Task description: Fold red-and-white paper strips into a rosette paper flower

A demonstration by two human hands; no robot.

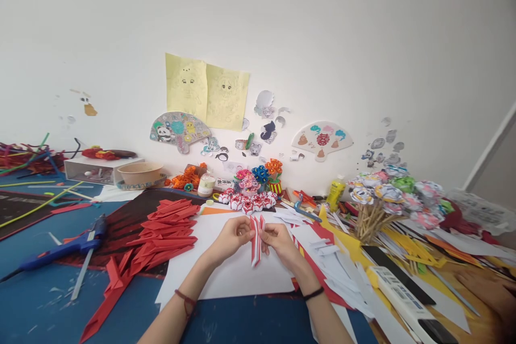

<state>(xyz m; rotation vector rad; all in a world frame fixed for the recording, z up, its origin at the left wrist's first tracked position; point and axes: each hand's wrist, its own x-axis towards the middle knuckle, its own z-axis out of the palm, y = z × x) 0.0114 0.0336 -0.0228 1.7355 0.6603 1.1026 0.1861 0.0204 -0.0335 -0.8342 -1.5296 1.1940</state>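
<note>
We pinch a narrow folded red-and-white paper strip between both hands: left hand closed on its upper left edge, right hand closed on its right, holding it just above the white paper sheet on the tabletop. Folded red paper pieces lie stacked to the left. A round woven basket stands farther back; its contents are hidden.
</note>
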